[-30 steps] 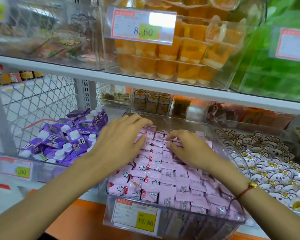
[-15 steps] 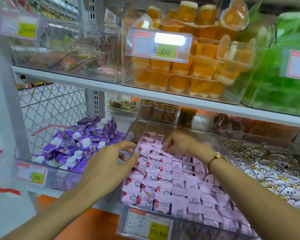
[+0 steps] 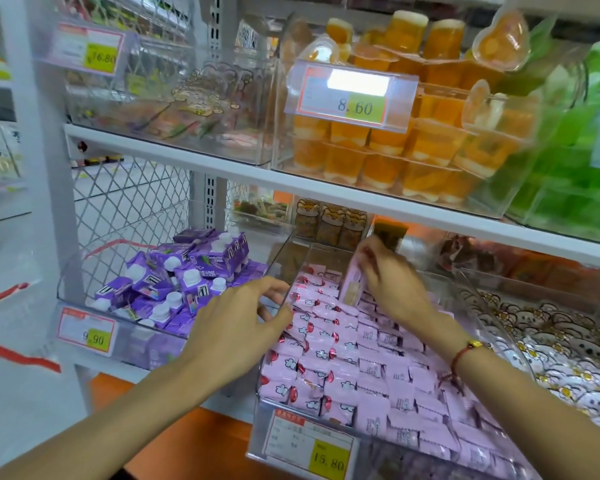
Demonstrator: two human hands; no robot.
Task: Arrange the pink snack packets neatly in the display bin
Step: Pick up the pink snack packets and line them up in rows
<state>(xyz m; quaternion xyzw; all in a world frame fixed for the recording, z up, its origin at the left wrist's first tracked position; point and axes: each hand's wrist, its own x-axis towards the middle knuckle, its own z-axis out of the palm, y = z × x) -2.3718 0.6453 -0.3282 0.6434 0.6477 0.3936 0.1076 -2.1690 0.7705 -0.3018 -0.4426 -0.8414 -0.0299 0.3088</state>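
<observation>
A clear plastic display bin on the lower shelf holds several rows of pink snack packets. My right hand is raised over the back of the bin and pinches one pink packet held upright on its edge. My left hand is at the bin's left wall, thumb inside and fingers curled around the clear rim. A red cord bracelet sits on my right wrist.
A neighbouring clear bin on the left holds purple cartons. White cartoon packets fill the bin on the right. The white shelf edge above carries orange jelly cups. A price tag hangs on the pink bin's front.
My right hand lifted off the packets and now holds one upright at the back. My left hand slid left from the packets onto the bin's side wall. The view moved closer and up.
</observation>
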